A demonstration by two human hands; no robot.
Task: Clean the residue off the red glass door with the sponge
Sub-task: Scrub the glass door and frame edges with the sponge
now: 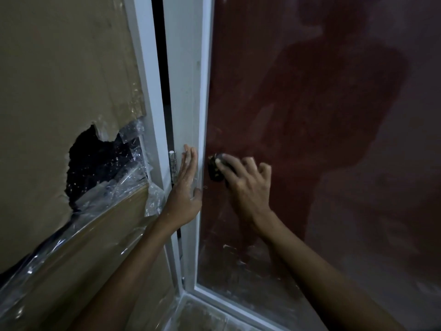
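The red glass door (322, 139) fills the right half of the view, smeared with pale residue, thickest low down near its bottom corner. My right hand (248, 185) presses a dark sponge (214, 172) against the glass close to the door's left edge, fingers curled over it. My left hand (187, 185) rests flat with straight fingers on the white door frame (188, 91), just right of a metal hinge (172, 163). A dark reflection of a person shows in the glass.
Left of the frame stands a cardboard-covered panel (59, 80) with a torn black hole (95, 163) and loose clear plastic wrap (114, 194). A dusty floor (198, 316) lies at the bottom below the door's white lower rail.
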